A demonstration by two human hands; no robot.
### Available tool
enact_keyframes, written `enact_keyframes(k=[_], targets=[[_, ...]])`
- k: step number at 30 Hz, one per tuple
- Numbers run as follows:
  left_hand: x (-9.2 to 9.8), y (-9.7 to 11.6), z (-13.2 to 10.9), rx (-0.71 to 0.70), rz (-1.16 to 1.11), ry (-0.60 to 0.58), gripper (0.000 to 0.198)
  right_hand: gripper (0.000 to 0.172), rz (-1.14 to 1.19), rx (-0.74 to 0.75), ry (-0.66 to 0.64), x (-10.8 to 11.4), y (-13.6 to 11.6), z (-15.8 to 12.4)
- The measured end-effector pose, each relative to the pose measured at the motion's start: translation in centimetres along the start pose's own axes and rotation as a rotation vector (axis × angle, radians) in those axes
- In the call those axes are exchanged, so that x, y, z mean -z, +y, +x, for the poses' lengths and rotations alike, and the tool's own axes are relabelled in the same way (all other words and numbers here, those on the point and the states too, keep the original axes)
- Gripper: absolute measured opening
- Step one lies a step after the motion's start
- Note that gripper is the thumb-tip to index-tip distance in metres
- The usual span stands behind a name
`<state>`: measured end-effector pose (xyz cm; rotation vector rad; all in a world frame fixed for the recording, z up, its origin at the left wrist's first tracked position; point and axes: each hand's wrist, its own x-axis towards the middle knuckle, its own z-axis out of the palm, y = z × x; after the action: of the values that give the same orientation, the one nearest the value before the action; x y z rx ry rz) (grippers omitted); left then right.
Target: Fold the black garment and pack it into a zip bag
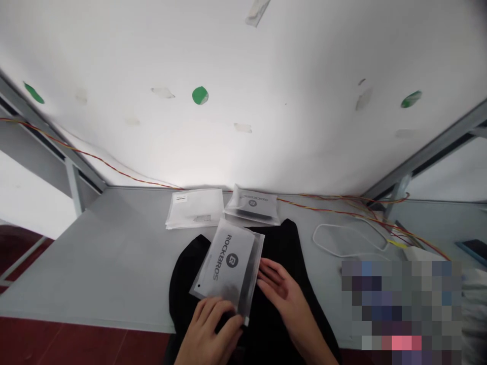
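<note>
A frosted plastic pouch printed with a "ROCKBROS" logo lies tilted on a black fabric item spread over the grey table. My left hand grips the pouch's near end, fingers curled over its lower corner. My right hand rests on the black fabric just right of the pouch, its fingers extended and touching the pouch's right edge.
Two more pouches lie at the back of the table: a white one and a logo pouch. A white cable loop and red-yellow wires run at the right. A white wall rises behind. A blurred patch covers the lower right.
</note>
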<state>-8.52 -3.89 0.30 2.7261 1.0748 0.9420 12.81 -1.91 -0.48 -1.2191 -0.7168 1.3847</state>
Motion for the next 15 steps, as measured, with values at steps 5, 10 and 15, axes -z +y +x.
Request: enact_keyframes(k=[5,10,15], targets=[[0.4,0.7,0.3,0.102,-0.009,0.072,0.018,0.035,-0.406,0.1,0.009,2.7,-0.5,-2.7],[-0.1,1.3,1.3,0.096,-0.05,0.124,0.018,0.044,-0.597,-0.128,-0.208,1.6,-0.7,-4.3],[0.1,1.2,1.5,0.036,-0.099,0.175,0.017,0.052,-0.518,-0.191,-0.258,-0.4,-0.7,-4.4]])
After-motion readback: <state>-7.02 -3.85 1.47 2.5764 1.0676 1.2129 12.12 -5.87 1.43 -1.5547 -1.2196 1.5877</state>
